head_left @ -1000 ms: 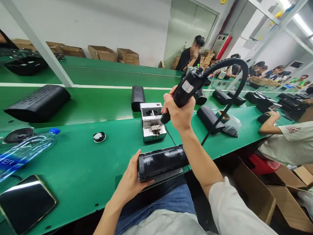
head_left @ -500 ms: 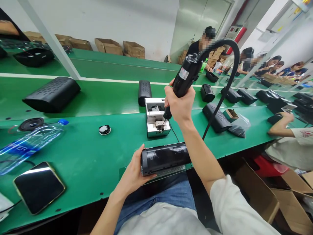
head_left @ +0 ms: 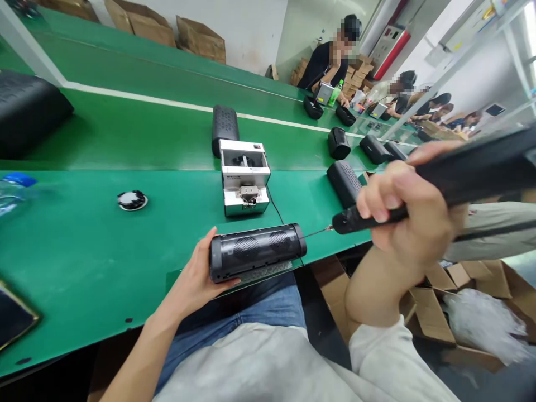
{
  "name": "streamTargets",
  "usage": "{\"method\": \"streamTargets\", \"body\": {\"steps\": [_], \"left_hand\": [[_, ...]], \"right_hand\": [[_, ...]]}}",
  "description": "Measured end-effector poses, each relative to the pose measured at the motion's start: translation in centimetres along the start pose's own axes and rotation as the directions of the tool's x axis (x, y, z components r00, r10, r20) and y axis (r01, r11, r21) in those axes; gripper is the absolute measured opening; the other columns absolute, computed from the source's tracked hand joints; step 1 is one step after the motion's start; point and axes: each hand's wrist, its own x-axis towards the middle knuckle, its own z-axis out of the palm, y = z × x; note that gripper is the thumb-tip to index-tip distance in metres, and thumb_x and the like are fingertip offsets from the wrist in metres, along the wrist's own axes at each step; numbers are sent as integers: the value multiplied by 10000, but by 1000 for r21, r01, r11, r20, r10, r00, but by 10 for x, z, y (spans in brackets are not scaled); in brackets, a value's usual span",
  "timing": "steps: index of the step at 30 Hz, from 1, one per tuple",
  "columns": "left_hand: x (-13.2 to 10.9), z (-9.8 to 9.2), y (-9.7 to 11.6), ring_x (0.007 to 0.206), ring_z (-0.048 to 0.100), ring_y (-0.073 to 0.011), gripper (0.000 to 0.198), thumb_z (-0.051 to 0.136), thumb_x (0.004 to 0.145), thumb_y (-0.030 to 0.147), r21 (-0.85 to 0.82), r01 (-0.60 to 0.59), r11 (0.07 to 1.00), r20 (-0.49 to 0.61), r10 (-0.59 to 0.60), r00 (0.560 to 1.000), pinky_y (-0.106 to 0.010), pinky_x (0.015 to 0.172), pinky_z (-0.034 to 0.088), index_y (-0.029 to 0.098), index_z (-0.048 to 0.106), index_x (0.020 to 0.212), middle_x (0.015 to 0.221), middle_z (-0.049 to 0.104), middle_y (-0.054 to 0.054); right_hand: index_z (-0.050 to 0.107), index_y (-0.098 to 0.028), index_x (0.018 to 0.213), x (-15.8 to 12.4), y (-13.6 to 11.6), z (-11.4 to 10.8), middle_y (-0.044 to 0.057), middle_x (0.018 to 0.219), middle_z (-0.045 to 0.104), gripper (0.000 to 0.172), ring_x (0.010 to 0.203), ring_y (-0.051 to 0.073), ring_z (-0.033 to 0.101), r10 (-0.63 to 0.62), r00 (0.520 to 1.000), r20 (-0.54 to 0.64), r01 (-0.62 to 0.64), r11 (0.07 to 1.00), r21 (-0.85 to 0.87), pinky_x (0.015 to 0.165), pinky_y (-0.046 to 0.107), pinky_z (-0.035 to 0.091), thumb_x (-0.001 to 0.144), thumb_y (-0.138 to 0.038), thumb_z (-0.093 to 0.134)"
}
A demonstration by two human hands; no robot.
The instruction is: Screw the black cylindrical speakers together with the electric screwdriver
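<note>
My left hand (head_left: 201, 273) is wrapped round the left end of a black speaker (head_left: 259, 251), which lies lengthwise at the table's front edge with two perforated round areas showing. In my right hand (head_left: 410, 206) is a black electric screwdriver (head_left: 464, 167), held sideways. Its thin bit points left at the speaker's right end; whether the tip touches a screw there I cannot tell. Behind the speaker stands a silver screw feeder (head_left: 245, 178) with a small metal pick-up block at its front.
A small round speaker driver (head_left: 132, 200) lies on the green table (head_left: 84, 251) at left, near a water bottle (head_left: 17, 190) and a phone (head_left: 14, 315). Black speaker housings (head_left: 226, 128) line the back. Open cardboard boxes (head_left: 435, 318) stand below right. Co-workers sit along the far side.
My right hand has swung the electric screwdriver from the screw feeder, where it pointed down, to the speaker's right end, now sideways. My left hand keeps its hold. The view has shifted right.
</note>
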Motion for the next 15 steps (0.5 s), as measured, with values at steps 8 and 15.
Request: {"method": "streamTargets", "body": {"steps": [8,15], "left_hand": [[-1,-2,4,1582,512,-481,1230,864,916,526,2,62,998,33,-62,998,-676,1267,489,325,31,1798,1722,437,-193],[-5,1,1,1663,352,-530,1218,871,925,518,-89,27,996,18,-26,999,-797,1345,318,399,14,1783,1828,256,-173]], "right_hand": [[683,-237,948,-24,-12,-27,-108,582,508,239,343,82,395,3,1000,-6,-4,995,-100,331,241,339,802,-100,814],[724,-256,933,-45,-9,-27,-65,592,556,270,390,121,468,129,990,-62,-136,984,-119,370,280,389,787,-150,924]]}}
